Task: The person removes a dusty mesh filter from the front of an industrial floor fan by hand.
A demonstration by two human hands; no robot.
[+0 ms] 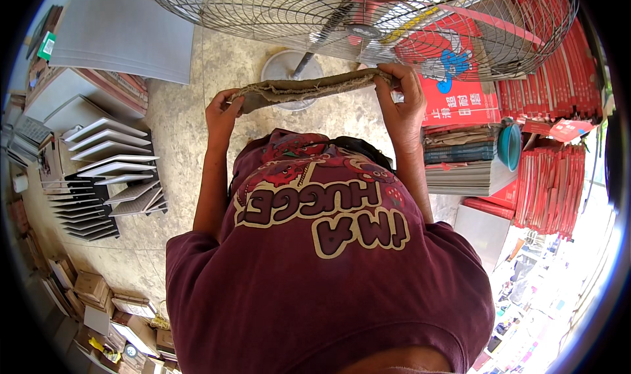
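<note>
The frayed, grey-brown cloth strip [309, 89] spans the gap between your hands, above the fan's round base [276, 64] as you look down. Your left hand [223, 112] pinches one end, thumb against fingers; your right hand [402, 101] grips the other, slightly higher. You seem to be at the holding-out step; any next move likely calls for both grips staying firm, clear of the fan cage [361, 31] just beyond.

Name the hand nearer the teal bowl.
Right. The right hand holds one end of the frayed strip, with the teal bowl off to its right; the left hand holds the other end, farther away.
</note>
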